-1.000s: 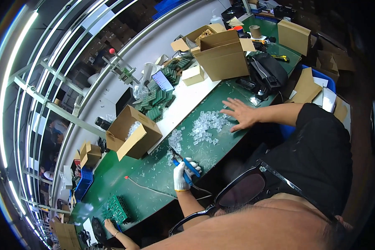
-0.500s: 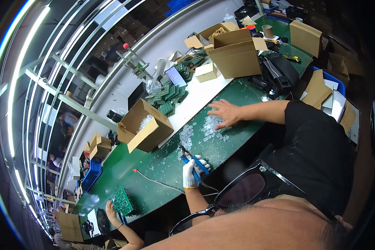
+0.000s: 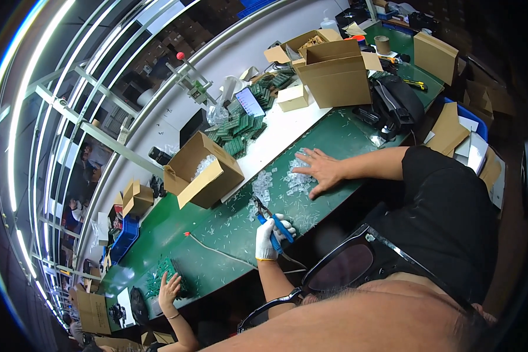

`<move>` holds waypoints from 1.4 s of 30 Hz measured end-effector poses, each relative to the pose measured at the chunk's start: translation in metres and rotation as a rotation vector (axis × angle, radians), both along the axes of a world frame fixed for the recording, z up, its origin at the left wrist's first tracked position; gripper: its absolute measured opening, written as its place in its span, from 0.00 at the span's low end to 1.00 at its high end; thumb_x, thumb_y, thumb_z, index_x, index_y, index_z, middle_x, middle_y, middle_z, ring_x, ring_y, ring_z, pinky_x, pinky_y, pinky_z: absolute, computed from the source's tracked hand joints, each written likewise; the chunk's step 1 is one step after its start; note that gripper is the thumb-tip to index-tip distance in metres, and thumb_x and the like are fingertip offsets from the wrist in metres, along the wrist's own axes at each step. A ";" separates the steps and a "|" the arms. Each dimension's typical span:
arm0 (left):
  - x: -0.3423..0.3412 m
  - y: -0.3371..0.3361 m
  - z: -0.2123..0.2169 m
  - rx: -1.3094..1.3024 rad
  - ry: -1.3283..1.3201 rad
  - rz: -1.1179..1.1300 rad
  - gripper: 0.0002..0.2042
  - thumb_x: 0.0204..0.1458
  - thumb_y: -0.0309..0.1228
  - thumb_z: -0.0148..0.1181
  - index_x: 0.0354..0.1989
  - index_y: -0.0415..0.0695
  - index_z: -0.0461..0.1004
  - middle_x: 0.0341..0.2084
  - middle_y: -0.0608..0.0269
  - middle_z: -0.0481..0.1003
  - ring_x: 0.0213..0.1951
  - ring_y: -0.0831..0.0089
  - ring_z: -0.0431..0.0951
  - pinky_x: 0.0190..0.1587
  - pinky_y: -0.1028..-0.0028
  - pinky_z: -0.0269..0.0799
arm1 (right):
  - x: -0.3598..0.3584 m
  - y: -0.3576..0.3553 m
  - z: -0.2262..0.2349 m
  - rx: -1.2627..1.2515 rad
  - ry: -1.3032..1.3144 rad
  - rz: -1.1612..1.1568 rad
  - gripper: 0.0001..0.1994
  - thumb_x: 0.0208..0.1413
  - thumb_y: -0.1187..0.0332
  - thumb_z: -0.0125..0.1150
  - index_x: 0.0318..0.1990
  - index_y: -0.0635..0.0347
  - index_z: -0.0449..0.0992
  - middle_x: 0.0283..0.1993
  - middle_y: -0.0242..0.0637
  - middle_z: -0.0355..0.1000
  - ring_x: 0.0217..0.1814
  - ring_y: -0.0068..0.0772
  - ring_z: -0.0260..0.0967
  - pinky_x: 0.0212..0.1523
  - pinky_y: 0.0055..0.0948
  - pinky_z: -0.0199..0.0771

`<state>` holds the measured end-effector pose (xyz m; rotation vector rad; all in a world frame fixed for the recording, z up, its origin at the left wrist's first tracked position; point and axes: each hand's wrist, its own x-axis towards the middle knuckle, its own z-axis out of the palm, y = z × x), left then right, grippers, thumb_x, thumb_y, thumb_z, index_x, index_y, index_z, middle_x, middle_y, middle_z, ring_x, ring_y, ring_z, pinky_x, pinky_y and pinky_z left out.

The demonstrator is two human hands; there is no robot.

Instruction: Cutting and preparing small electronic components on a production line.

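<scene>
- While the gloved left hand grips blue-handled cutting pliers, the bare right hand spreads, fingers apart, over clear plastic pieces on the green bench.
- Probably best: palm low, light pressure, plier tips clear of bare fingers.
- Open cardboard box: more clear pieces inside.
- Larger carton: contents hidden.
- Blue bin: cardboard sheets.

We see a glossy sheen on the smooth green counter. The small clear pieces look like shiny plastic. White, matt knit cloth covers our left hand, and the pliers in it join dark metal tips to smooth blue plastic-looking handles. We find matt brown cardboard in the open carton, matt black cloth in our sleeve, and a glossy frame on the sunglasses.
</scene>
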<state>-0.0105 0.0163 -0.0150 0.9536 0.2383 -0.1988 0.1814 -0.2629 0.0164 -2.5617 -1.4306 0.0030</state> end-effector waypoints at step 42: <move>0.000 0.003 0.005 0.001 -0.043 -0.065 0.21 0.62 0.41 0.56 0.54 0.36 0.71 0.36 0.51 0.80 0.36 0.55 0.83 0.42 0.56 0.82 | 0.063 0.048 0.024 0.875 0.230 -0.286 0.21 0.46 0.54 0.71 0.40 0.63 0.84 0.42 0.49 0.79 0.46 0.49 0.78 0.52 0.39 0.77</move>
